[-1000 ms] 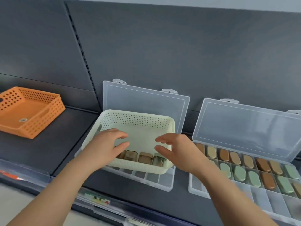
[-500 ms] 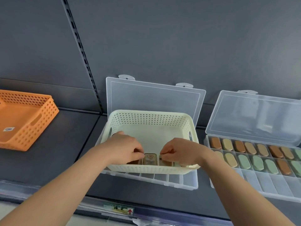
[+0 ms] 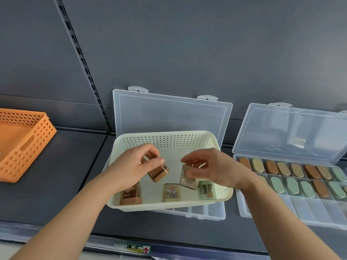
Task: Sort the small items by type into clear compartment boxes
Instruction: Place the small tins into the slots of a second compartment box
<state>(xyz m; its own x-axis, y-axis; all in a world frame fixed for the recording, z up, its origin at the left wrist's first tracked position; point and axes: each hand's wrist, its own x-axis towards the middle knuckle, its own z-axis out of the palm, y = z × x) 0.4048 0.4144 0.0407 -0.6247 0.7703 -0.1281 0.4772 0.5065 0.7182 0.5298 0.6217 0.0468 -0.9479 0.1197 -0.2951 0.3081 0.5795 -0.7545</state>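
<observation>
A pale green perforated basket rests on top of an open clear compartment box. My left hand holds a brown block lifted above the basket floor. My right hand pinches a beige block, also raised. Three more small picture blocks lie along the basket's near wall: a brown block, a tan block and a green block.
A second open clear box at the right holds several brown, tan and green oval pieces in its far rows. An orange perforated basket sits on the dark shelf at the left. Both lids lean against the grey back wall.
Both hands reached into the pale basket, each closed on one block and lifted it off the row. The camera view tilted down and closer.
</observation>
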